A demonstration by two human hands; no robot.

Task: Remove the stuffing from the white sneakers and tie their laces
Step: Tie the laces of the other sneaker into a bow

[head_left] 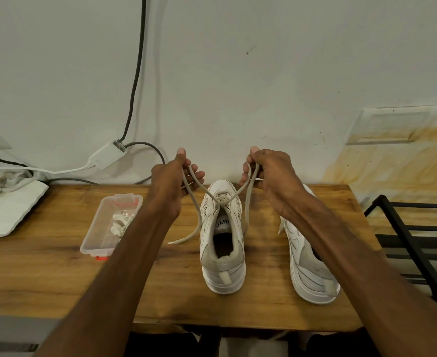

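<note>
Two white sneakers stand on the wooden table [57, 266], heels toward me. The middle sneaker [222, 253] has an empty opening and a knot [222, 199] at the top of its laces. My left hand [176, 179] pinches one lace loop up and to the left of the knot. My right hand [269, 173] pinches the other loop up and to the right. Loose lace ends hang down both sides of the shoe. The right sneaker [312, 269] is partly hidden under my right forearm. A clear plastic box [104, 228] left of the shoes holds crumpled white paper stuffing [120, 222].
A white board [11, 210] with crumpled cloth lies at the table's left end. Cables and a white adapter [106, 153] hang on the wall behind. A black metal rack [418, 243] stands just right of the table.
</note>
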